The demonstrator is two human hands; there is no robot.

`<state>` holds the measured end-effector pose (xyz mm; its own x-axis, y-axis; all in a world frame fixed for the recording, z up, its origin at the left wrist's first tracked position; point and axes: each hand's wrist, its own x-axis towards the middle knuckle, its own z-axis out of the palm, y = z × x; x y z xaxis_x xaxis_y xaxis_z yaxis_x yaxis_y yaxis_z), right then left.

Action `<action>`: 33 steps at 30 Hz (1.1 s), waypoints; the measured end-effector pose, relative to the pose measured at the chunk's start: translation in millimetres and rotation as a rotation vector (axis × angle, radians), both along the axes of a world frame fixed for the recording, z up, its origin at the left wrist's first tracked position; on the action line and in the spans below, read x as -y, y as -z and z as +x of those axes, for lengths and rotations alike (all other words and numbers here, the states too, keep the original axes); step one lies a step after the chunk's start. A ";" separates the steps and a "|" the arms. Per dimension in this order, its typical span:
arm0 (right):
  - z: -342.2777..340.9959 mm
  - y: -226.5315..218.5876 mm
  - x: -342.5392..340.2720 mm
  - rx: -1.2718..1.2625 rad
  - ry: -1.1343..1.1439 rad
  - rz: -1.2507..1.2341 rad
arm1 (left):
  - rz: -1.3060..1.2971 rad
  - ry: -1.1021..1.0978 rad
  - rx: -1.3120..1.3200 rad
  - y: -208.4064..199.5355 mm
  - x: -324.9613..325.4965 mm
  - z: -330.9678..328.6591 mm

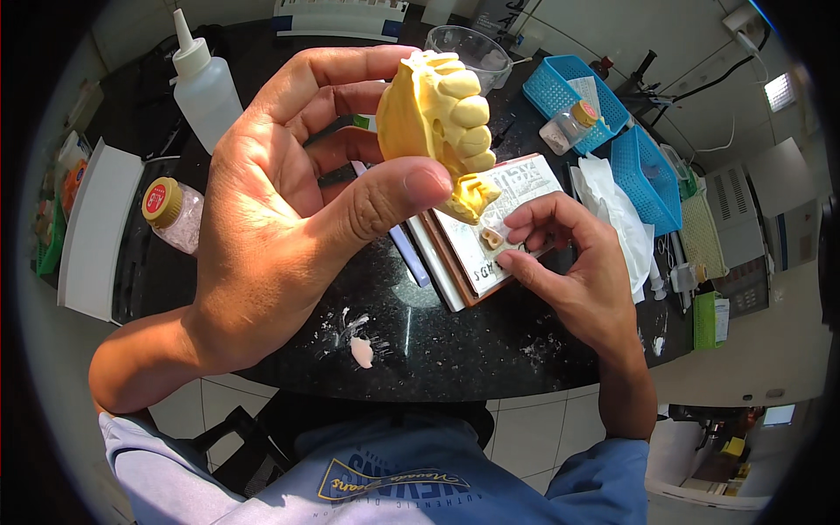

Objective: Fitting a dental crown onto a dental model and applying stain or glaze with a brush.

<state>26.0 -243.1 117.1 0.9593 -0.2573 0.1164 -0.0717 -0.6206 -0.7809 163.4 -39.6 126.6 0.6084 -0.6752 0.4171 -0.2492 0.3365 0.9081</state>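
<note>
From my remote seat I have the left hand (289,201) large in the head view, raised above the dark countertop (437,354), its fingers curled behind a yellow dental cast (418,114) and its thumb pressing the near side, so the cast is gripped between them. The cast is held up in the air near the middle of my view, its row of molded teeth running down the right edge to a ragged lower end. My right hand (560,254) is lower and farther right, over a printed pad (472,245) with a brown border, thumb and fingers curved toward each other. A small tooth-colored piece (492,237) sits right at those fingertips, below the cast's lower end; I can't tell whether they pinch it or it rests on the pad. To my left stand a white squeeze bottle (207,96) and a gold-lidded jar (178,219). Beyond the cast I see a clear cup (464,44), and at the right are two blue baskets (643,175) beside a crumpled white sheet (617,219). Nearer me, a pale pink blob (361,352) lies on the countertop beside white smears.
</note>
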 end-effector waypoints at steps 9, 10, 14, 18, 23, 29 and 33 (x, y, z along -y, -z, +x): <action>5.8 -6.4 12.0 0.021 -0.125 -0.095 | 0.053 0.025 -0.117 1.4 1.2 -2.4; 6.7 -6.8 13.5 0.019 -0.165 -0.102 | 0.081 0.036 -0.137 1.9 0.8 -1.9; 12.2 -10.7 16.0 -0.057 -0.225 -0.043 | 0.100 0.041 -0.217 1.4 1.5 -2.9; 14.9 -8.9 13.9 0.008 -0.249 -0.058 | 0.103 0.057 -0.219 2.9 0.7 0.4; 3.1 -8.1 0.3 0.115 -0.078 -0.340 | 0.107 0.050 -0.248 0.3 0.8 -1.3; -0.6 -2.7 -5.2 0.140 0.000 -0.440 | 0.158 0.038 -0.199 4.3 -0.1 1.9; -0.6 0.0 -7.4 0.157 0.007 -0.444 | 0.175 0.058 -0.250 3.8 0.4 0.4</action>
